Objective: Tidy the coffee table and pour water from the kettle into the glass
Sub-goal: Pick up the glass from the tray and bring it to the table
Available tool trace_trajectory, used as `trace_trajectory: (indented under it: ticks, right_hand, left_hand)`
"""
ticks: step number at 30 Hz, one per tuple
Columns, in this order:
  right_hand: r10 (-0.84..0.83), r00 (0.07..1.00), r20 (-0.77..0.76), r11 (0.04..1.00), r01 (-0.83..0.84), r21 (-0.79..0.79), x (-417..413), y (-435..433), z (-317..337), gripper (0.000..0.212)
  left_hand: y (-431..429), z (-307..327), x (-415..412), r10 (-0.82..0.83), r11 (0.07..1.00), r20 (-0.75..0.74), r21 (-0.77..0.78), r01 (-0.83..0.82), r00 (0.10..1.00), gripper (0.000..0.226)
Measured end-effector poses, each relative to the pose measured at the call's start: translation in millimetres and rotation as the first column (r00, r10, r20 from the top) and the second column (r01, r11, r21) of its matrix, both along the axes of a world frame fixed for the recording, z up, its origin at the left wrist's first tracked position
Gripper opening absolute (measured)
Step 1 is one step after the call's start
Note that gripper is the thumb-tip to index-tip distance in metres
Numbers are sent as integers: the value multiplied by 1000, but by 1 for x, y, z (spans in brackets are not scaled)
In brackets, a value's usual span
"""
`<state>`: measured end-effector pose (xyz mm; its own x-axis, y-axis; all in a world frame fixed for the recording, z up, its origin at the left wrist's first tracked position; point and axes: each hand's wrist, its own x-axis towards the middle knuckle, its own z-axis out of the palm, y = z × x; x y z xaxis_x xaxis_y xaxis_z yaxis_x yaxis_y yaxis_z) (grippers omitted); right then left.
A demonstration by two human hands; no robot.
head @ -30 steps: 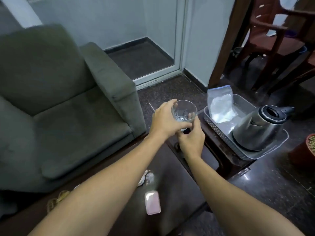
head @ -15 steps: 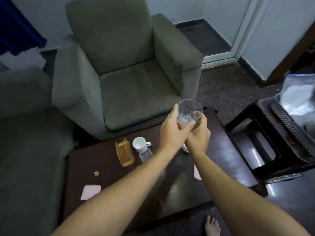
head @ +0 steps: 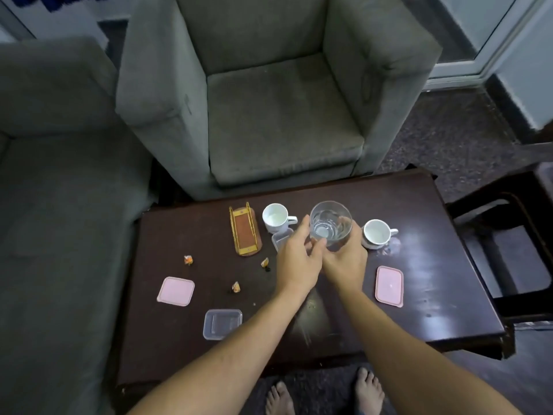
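Observation:
A clear glass (head: 330, 224) with some water in its bottom is held above the middle of the dark coffee table (head: 434, 319). My left hand (head: 297, 259) grips its left side and my right hand (head: 347, 259) wraps its right side and base. The kettle is out of view. On the table lie two white cups (head: 276, 217) (head: 377, 233), a gold and brown holder (head: 244, 230), two pink lids (head: 176, 291) (head: 389, 285), a clear container (head: 222, 324), another small container (head: 281, 239) partly hidden by my left hand, and several small wrappers (head: 188, 260).
A grey armchair (head: 278, 94) stands right behind the table and a grey sofa (head: 59, 205) runs along its left side. A dark stool (head: 508, 250) sits to the right. My bare feet (head: 323, 393) show below the table's near edge.
My view has swung left from the kettle and tray on the stool to the coffee table. Both hands have carried the glass across to above the table's middle.

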<state>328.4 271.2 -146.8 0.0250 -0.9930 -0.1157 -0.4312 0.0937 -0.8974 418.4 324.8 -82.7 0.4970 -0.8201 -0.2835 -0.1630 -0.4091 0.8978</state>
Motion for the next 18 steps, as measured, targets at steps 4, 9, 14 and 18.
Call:
trace_trajectory:
  ticks: [4,9,14,18]
  right_hand:
    - [22,1000,-12,999,-22,36,-6,5,-27,67]
    - [29,1000,11,995,-30,98,-14,9,-55,66]
    - [24,1000,2,993,-24,115,-17,10,-71,70]
    - [38,999,4,992,-38,122,-17,8,-78,70]
  left_hand:
    - [5,-24,-3,-19,998,39,65,17,999,59]
    - [9,-45,-8,-13,994,41,110,8,999,53]
    - [12,-62,-10,-45,990,38,134,39,998,53]
    - [10,-70,-12,-45,989,22,141,42,999,55]
